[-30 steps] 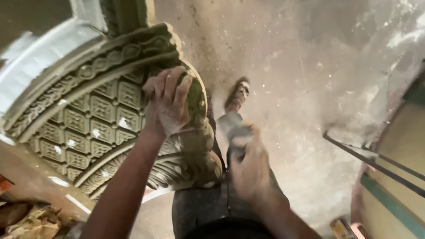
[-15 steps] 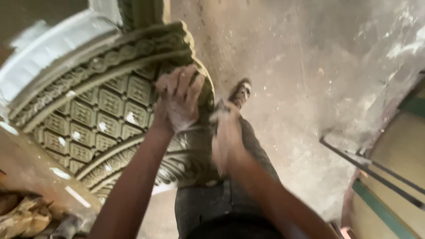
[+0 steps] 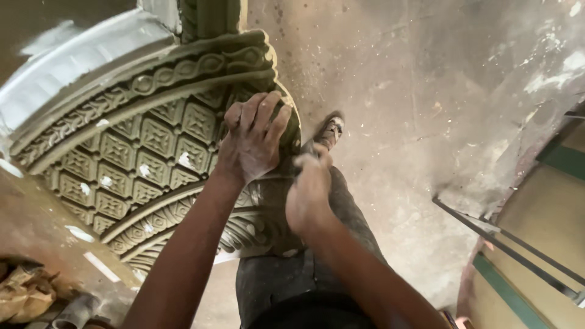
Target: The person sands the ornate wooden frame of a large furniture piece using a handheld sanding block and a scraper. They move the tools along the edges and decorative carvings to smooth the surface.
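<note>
- Since the earlier frames, the right hand (image 3: 309, 194) has come up from beside the thigh to the edge of the carved mould (image 3: 146, 146); it now sits just beside the left hand (image 3: 253, 143), which has stayed on the rim.
- The left hand lies spread over the right-hand edge of the carved mould, its fingers (image 3: 268, 109) curled over the top of the rim and gripping it.
- The right hand is closed into a loose fist against the same edge, just below and right of the left hand. Whether it holds a small tool cannot be told; the fingertips are hidden.
- The carved mould is a large green-grey curved piece with a grid of square relief panels and a braided border. It fills the left half of the view, left and far of both hands. Its long axis runs from near left to far right, and the left hand reaches further along it.
- Both hands are dusted with pale powder.
- A sandalled foot (image 3: 330, 129) stands on the spattered concrete floor (image 3: 426, 91), far of the hands.
- No container is seen; a heap of brown material (image 3: 24, 295) lies at near left.
</note>
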